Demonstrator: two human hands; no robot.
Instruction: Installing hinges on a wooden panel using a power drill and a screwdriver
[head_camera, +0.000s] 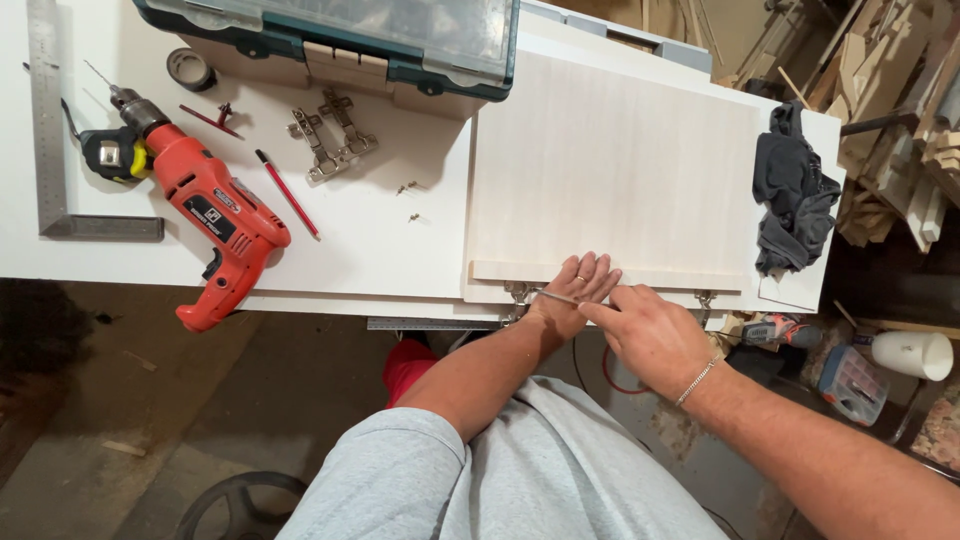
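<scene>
Bench (400, 240): white top, carrying every item noted below

Panel (610, 170): pale wood-grain board lying flat at the bench's right end, its near edge sitting at the bench front, apparently so the hinges (518, 293) fitted along that edge are hanging clear and within reach. A second hinge is showing further right on the same edge

Case (330, 40): green, clear lid closed, sitting at the far edge; contents cannot be made out through the lid

Drill (210, 210): red, lying on its side left of centre, bit pointing away. A tape measure (115, 155) is lying against it, a steel square (50, 130) at the far left

Rag (795, 190): dark cloth lying bunched at the panel's right end

Left hand (580, 290): lying flat with fingers spread on the panel's near edge, pressing down, seemingly to be steadying the board

Right hand (645, 325): closed on a slim tool (560, 298), possibly a screwdriver, tip pointing left toward the near hinge; the view is too small to be naming it for certain

Small items: two loose hinges (330, 140), a red pencil (288, 195), a tape roll (190, 68) and two screws (408, 200) lying on the bare bench between drill and panel
</scene>
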